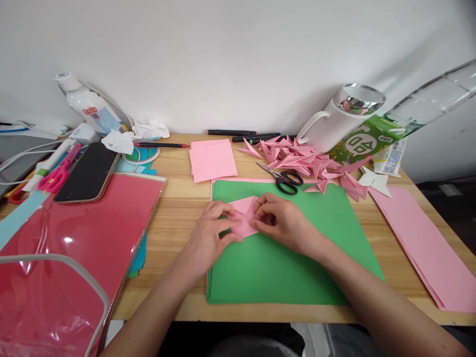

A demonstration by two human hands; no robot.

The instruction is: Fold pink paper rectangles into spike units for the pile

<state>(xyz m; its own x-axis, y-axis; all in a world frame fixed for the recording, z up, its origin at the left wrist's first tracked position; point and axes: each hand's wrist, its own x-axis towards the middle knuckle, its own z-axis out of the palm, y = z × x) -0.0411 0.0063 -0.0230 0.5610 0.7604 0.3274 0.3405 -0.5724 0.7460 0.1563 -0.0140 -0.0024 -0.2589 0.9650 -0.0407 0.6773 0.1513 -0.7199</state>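
White wall point(223, 59) directly behind lt-brown wooden table point(176, 198), grain running approx. L–R. Lighting soft; faint diag. shadow point(403, 62) on wall, upper R. Dark area point(457, 215) beyond table's R edge, details unclear.

The large character 哈 stands on the green packet point(366, 140); the print on the white bottle point(92, 106) and on the white sachet point(389, 159) beside that packet is too small and blurred to make out

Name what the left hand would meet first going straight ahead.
Past the folded pink paper it touches, the left hand would probably meet the right hand first, though depth is unclear.
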